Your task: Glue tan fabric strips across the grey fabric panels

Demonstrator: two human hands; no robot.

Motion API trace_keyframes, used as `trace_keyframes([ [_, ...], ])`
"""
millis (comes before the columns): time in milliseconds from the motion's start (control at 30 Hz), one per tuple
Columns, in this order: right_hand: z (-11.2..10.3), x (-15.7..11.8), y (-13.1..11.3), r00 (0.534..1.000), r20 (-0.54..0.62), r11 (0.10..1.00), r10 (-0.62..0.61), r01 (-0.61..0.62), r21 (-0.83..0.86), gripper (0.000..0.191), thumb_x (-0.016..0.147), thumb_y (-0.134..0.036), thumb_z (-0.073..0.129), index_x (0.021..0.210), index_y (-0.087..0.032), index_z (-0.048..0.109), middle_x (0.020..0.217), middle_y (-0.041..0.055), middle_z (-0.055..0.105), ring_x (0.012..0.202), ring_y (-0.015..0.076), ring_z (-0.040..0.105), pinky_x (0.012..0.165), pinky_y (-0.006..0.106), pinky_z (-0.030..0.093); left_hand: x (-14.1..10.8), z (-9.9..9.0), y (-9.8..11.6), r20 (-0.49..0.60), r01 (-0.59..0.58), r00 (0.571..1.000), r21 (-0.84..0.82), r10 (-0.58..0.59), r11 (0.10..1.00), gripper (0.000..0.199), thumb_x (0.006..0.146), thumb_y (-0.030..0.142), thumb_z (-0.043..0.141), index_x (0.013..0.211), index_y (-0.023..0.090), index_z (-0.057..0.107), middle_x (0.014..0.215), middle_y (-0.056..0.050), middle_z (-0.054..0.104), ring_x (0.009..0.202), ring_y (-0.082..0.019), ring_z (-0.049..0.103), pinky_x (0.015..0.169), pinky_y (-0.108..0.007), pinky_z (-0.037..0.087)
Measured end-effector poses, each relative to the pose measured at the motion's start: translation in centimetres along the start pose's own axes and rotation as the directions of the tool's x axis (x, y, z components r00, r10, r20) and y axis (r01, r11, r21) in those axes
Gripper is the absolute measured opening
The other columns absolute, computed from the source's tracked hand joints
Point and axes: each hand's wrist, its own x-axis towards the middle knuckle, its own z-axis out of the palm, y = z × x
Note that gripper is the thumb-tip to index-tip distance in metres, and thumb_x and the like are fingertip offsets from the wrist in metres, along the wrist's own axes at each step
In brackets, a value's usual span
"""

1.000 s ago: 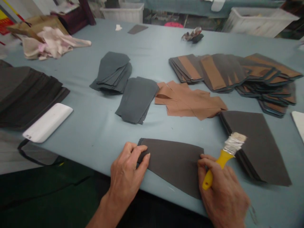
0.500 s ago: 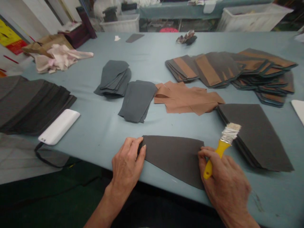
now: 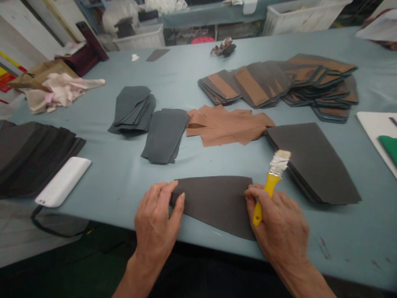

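Note:
A dark grey panel (image 3: 217,203) of fabric or leather lies flat near the table's front edge, its right end wider than its left. My left hand (image 3: 159,215) pinches the panel's left end, thumb on top and fingers curled at the edge. Tucked in my right hand (image 3: 277,223) is a paintbrush (image 3: 270,186) with a yellow handle, bristles pointing up and away. The same hand's fingertips touch the panel's right edge. Just to the right sits a stack of similar dark panels (image 3: 313,161).
Brown strips (image 3: 229,124) lie beyond the panel, with grey pieces (image 3: 166,134) to their left and brown-striped panels (image 3: 251,85) behind. A white power bank (image 3: 63,182) with a black cable and a dark stack (image 3: 27,157) are at left. A white board (image 3: 376,136) is at right.
The view has shifted to the right, so more of the white board shows. Both hands keep their places on the panel, and the brush stays in the right hand.

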Motion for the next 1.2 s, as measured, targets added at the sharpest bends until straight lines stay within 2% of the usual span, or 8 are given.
trace_keyframes([
  [133,0.1,0.0,0.0,1.000,-0.009,1.000,0.011,-0.011,-0.014,0.015,0.107,-0.021,0.053,0.099,-0.022,0.066,0.078,0.0043,0.069,0.072,0.0242,0.058,0.077,0.036,0.040,0.1,0.3,3.0,0.036,-0.178,0.982,-0.155,0.186,0.972,0.028,0.104,0.019,0.057,0.132,0.019,0.060,0.126,-0.011,0.071,0.115,-0.026,0.066,0.101,-0.044,0.055],
  [233,0.0,-0.1,0.0,1.000,0.010,1.000,0.016,-0.016,0.007,0.013,0.108,-0.021,0.054,0.101,-0.021,0.065,0.083,0.0058,0.071,0.074,0.0246,0.059,0.078,0.036,0.041,-0.3,1.3,4.8,0.105,-0.223,0.963,-0.209,0.249,0.952,0.029,0.102,0.016,0.057,0.130,0.018,0.061,0.131,-0.012,0.071,0.120,-0.028,0.065,0.103,-0.046,0.056],
  [400,-0.1,-0.1,0.0,1.000,0.005,1.000,-0.003,0.002,0.030,0.011,0.108,-0.021,0.053,0.103,-0.021,0.063,0.094,0.0080,0.076,0.077,0.0244,0.062,0.079,0.037,0.042,-0.7,2.5,5.6,0.144,-0.204,0.962,-0.184,0.232,0.961,0.028,0.097,0.016,0.060,0.125,0.018,0.065,0.131,-0.013,0.072,0.120,-0.034,0.065,0.095,-0.054,0.060],
  [600,-0.2,-0.1,0.2,0.999,-0.032,0.998,-0.036,0.037,0.059,0.016,0.110,-0.025,0.053,0.100,-0.019,0.064,0.098,0.0106,0.079,0.073,0.0257,0.062,0.076,0.038,0.045,-0.9,2.3,5.8,0.185,-0.133,0.967,-0.220,0.175,0.966,0.029,0.097,0.018,0.061,0.125,0.019,0.066,0.134,-0.011,0.071,0.124,-0.032,0.065,0.101,-0.051,0.060],
  [733,-0.3,-0.3,0.5,0.998,-0.024,0.992,-0.054,0.056,0.111,0.019,0.110,-0.030,0.052,0.101,-0.019,0.064,0.105,0.0111,0.080,0.079,0.0257,0.068,0.078,0.038,0.049,-1.5,2.3,6.1,0.202,-0.104,0.968,-0.233,0.152,0.967,0.032,0.099,0.021,0.060,0.131,0.019,0.065,0.141,-0.009,0.069,0.130,-0.031,0.063,0.109,-0.050,0.058],
  [933,-1.5,0.1,0.5,0.990,-0.069,0.966,0.127,-0.107,0.235,0.018,0.106,-0.040,0.063,0.104,-0.023,0.064,0.106,0.0080,0.079,0.084,0.0237,0.074,0.074,0.036,0.051,-2.7,2.8,6.0,0.170,-0.105,0.974,-0.256,0.152,0.961,0.038,0.106,0.031,0.053,0.141,0.018,0.061,0.149,-0.008,0.065,0.140,-0.029,0.059,0.118,-0.045,0.051],
  [1067,-1.8,2.5,-0.5,0.999,-0.029,0.947,-0.036,0.044,0.318,0.017,0.107,-0.040,0.062,0.102,-0.024,0.064,0.102,0.0049,0.081,0.084,0.0197,0.078,0.074,0.032,0.057,-2.9,3.2,5.8,0.115,-0.118,0.982,-0.250,0.151,0.961,0.040,0.107,0.035,0.051,0.140,0.018,0.063,0.149,-0.008,0.066,0.141,-0.027,0.058,0.120,-0.041,0.048],
  [1200,-0.9,5.1,-2.4,0.971,0.040,0.831,-0.236,0.180,0.525,0.007,0.108,-0.028,0.058,0.103,-0.024,0.062,0.109,0.0071,0.082,0.095,0.0184,0.081,0.081,0.028,0.063,-3.2,3.5,5.8,0.089,-0.131,0.984,-0.245,0.157,0.961,0.041,0.107,0.036,0.050,0.140,0.017,0.064,0.147,-0.007,0.068,0.141,-0.025,0.058,0.121,-0.038,0.045],
])
